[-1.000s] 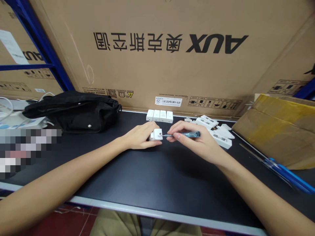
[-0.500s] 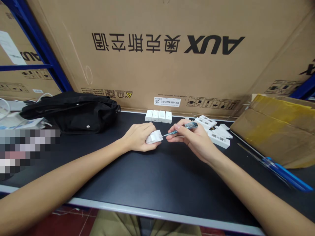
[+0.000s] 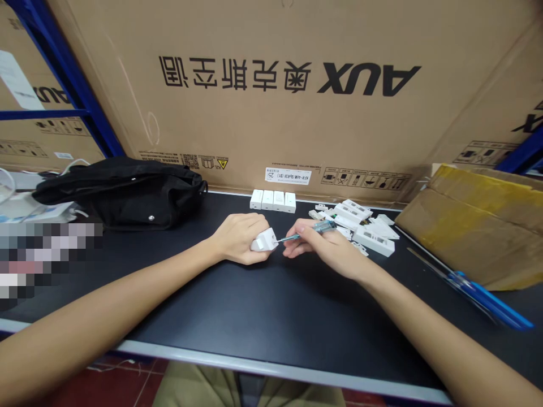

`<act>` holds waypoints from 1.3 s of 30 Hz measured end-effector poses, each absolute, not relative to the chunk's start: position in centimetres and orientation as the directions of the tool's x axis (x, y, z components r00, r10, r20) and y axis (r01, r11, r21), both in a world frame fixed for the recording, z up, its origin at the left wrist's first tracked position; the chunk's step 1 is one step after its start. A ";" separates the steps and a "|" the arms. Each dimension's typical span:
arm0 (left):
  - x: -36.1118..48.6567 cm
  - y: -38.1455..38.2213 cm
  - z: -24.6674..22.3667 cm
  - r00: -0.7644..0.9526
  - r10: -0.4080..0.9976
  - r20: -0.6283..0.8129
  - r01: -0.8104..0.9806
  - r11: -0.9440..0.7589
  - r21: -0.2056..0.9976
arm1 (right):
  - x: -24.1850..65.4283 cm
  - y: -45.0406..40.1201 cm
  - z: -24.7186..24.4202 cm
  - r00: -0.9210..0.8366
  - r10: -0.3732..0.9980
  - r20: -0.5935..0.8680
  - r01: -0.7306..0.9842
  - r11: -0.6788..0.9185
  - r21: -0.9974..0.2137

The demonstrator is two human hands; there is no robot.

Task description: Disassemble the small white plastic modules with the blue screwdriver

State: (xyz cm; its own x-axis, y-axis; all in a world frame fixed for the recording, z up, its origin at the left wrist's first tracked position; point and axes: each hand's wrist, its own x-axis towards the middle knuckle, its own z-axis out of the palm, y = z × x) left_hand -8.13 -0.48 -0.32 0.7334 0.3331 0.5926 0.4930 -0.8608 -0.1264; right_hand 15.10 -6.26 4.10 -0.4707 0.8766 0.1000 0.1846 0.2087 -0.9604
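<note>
The white block (image 3: 262,243) has tipped since a second ago — its end face now slants — and the screwdriver (image 3: 324,226) has swung from level to a slope. Smooth, with a small dark spot on that face, the block is on the near side of the row of four white units (image 3: 272,201). The left hand (image 3: 240,237) curls closed around it; the right hand (image 3: 324,246), fingers bent, grips the screwdriver's clear bluish handle, tip at the face. Right of the row lie loose white casings (image 3: 375,241) and, farther right, a taped carton (image 3: 470,232) — contents hidden.
</note>
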 end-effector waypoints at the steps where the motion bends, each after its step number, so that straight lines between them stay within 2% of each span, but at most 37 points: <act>1: -8.1 -0.5 -0.3 0.726 0.338 0.600 0.498 -0.859 -0.119 | 15.1 -6.3 4.1 -0.487 0.865 0.121 0.249 0.270 -0.930; 3: -8.2 -0.5 -0.3 0.706 0.358 0.611 0.512 -0.854 -0.092 | 15.1 -6.5 4.3 -0.519 0.837 0.171 0.341 0.387 -0.857; 6: -8.2 -0.5 -0.3 0.692 0.373 0.618 0.524 -0.849 -0.074 | 15.0 -6.7 4.4 -0.545 0.805 0.236 0.392 0.494 -0.776; 11: -8.1 -0.6 0.0 0.746 0.318 0.585 0.504 -0.844 -0.184 | 15.0 -6.8 4.4 -0.550 0.790 0.271 0.442 0.550 -0.709; 15: -7.8 -0.7 0.1 0.813 0.270 0.515 0.453 -0.850 -0.270 | 14.8 -6.9 4.5 -0.533 0.778 0.333 0.522 0.612 -0.595; 21: -7.2 -0.8 0.0 0.786 0.412 0.461 0.526 -0.837 -0.150 | 14.3 -7.1 3.8 -0.604 0.710 0.363 0.568 0.703 -0.428; 26: -7.0 -1.1 0.2 0.748 0.497 0.439 0.584 -0.807 -0.081 | 14.4 -7.0 3.8 -0.583 0.720 0.377 0.653 0.691 -0.310; 31: -7.1 -1.2 0.5 0.715 0.558 0.421 0.624 -0.781 -0.025 | 14.0 -7.1 4.0 -0.483 0.779 0.399 0.730 0.610 -0.309; 35: -7.1 -1.0 0.4 0.735 0.540 0.409 0.601 -0.799 -0.026 | 13.8 -7.1 3.9 -0.417 0.815 0.402 0.756 0.557 -0.343; 39: -7.2 -0.7 0.0 0.763 0.499 0.412 0.547 -0.837 -0.001 | 14.1 -6.7 3.9 -0.399 0.839 0.371 0.694 0.540 -0.476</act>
